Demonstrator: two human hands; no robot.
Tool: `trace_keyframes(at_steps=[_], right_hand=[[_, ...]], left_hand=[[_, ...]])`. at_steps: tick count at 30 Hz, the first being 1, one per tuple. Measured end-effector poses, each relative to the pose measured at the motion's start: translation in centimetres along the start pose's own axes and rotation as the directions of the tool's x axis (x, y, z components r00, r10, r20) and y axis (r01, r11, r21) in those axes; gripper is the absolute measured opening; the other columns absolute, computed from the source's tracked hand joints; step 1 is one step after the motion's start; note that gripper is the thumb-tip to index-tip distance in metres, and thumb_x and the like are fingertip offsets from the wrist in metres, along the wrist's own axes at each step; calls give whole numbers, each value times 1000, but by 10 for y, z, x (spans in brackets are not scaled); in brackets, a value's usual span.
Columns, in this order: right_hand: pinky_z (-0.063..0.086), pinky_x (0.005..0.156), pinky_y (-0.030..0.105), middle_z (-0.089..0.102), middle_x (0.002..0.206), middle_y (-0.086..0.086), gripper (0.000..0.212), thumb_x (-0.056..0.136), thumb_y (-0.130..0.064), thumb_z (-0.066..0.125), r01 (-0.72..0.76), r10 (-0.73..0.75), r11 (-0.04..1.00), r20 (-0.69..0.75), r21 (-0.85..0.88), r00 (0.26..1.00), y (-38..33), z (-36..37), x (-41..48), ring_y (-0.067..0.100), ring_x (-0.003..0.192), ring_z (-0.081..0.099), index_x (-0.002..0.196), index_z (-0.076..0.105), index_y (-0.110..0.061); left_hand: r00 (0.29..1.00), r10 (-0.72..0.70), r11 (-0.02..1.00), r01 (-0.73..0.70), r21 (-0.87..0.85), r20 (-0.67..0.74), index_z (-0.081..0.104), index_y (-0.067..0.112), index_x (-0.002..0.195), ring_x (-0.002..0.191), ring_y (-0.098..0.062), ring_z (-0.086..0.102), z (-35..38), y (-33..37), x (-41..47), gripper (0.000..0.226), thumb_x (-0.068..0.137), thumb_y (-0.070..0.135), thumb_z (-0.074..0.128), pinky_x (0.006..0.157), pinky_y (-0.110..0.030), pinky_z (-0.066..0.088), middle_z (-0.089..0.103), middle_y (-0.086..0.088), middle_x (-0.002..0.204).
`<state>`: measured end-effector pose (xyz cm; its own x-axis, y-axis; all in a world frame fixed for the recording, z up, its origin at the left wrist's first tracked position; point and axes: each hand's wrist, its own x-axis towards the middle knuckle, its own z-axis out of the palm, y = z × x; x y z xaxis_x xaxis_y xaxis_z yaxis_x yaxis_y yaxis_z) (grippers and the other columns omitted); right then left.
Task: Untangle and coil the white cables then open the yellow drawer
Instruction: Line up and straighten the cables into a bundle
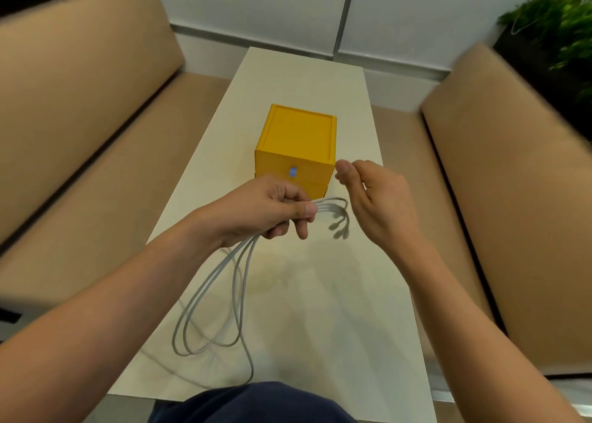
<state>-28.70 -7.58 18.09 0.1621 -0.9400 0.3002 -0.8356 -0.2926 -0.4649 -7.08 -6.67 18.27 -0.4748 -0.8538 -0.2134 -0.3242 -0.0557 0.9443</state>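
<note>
My left hand (272,212) grips a bundle of white cables (211,294) above the white table (336,310). Their plug ends (338,222) stick out to the right of my fist and droop down. The long loops hang below my hand and trail toward the table's near edge. My right hand (374,198) hovers just right of the plug ends, fingers loosely curled, thumb and fingertips near each other; a thin strand seems to run by the thumb tip. The yellow drawer box (298,140) stands mid-table behind my hands, its drawers closed, a small blue tab (292,172) on the front.
Tan sofa cushions flank the table: one on the left (80,153), one on the right (512,182). A green plant (557,22) sits at the far right. White wall panels lie beyond the table. My dark blue lap (253,403) is at the near edge.
</note>
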Motion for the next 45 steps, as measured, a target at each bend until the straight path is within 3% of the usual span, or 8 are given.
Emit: trace_keyframes(at_steps=[6, 11, 18, 26, 30, 35, 39, 45], right_hand=[[44, 63, 16, 71, 80, -10, 26, 105, -43, 52, -25, -109, 967, 503, 253, 857, -6, -19, -11, 1, 71, 63, 96, 70, -26], [37, 55, 22, 56, 66, -13, 20, 105, -36, 54, 84, -160, 973, 366, 214, 917, -3, -13, -13, 8, 62, 50, 92, 63, -24], [30, 49, 18, 50, 57, -9, 20, 102, -32, 59, 95, -167, 969, 315, 230, 934, 1, -27, -9, 9, 53, 42, 90, 68, -19], [30, 48, 22, 47, 55, -8, 25, 101, -39, 58, 85, -154, 970, 300, 230, 941, 12, -15, -7, 10, 49, 40, 85, 68, -22], [29, 49, 19, 48, 55, -7, 22, 102, -30, 61, 160, -242, 951, 316, 266, 917, 2, -27, -9, 11, 49, 41, 85, 68, -18], [28, 50, 25, 50, 55, -6, 26, 102, -36, 59, 69, -115, 985, 298, 160, 947, 15, -3, -3, 11, 49, 43, 85, 68, -19], [28, 48, 20, 53, 58, -5, 26, 103, -36, 57, 69, -116, 985, 306, 159, 945, 13, -8, -5, 10, 52, 44, 87, 69, -19], [30, 48, 19, 48, 55, -8, 25, 103, -35, 57, 89, -150, 976, 319, 197, 936, 5, -22, -5, 9, 50, 42, 88, 69, -19]], left_hand=[[1000, 14, 998, -15, 63, 17, 77, 10, 102, 65, -17, 70, -10, 3, -8, 25, 97, 34, 68, 55, -23, 50, 76, -9, 84], [998, -5, 992, 12, 128, -57, 71, 3, 89, 64, -21, 73, -3, 1, -5, 42, 93, 44, 70, 61, -31, 56, 75, -10, 72], [998, -1, 1000, 1, -2, 60, 71, 7, 104, 71, -21, 71, -6, -6, -10, 21, 103, 25, 60, 69, -35, 57, 76, -12, 90], [989, 143, 971, -149, 187, 43, 72, 9, 82, 52, -9, 46, -10, 5, -14, 32, 103, 30, 60, 51, -20, 38, 66, -3, 64], [996, 80, 979, -85, 187, 33, 70, 4, 85, 48, -14, 48, -23, -3, -12, 33, 104, 29, 58, 49, -20, 39, 68, -7, 66], [999, 36, 953, -39, 300, 15, 72, 11, 91, 51, -8, 51, -13, -3, -5, 30, 105, 34, 57, 53, -22, 42, 74, -5, 73], [999, -52, 969, 48, 241, 9, 61, 14, 106, 63, -10, 50, -13, -9, -9, 17, 104, 31, 60, 65, -32, 43, 78, -4, 85], [994, 9, 997, -1, 77, -106, 63, 5, 101, 68, -20, 70, -18, -10, -15, 19, 99, 23, 69, 58, -30, 52, 77, -12, 90]])
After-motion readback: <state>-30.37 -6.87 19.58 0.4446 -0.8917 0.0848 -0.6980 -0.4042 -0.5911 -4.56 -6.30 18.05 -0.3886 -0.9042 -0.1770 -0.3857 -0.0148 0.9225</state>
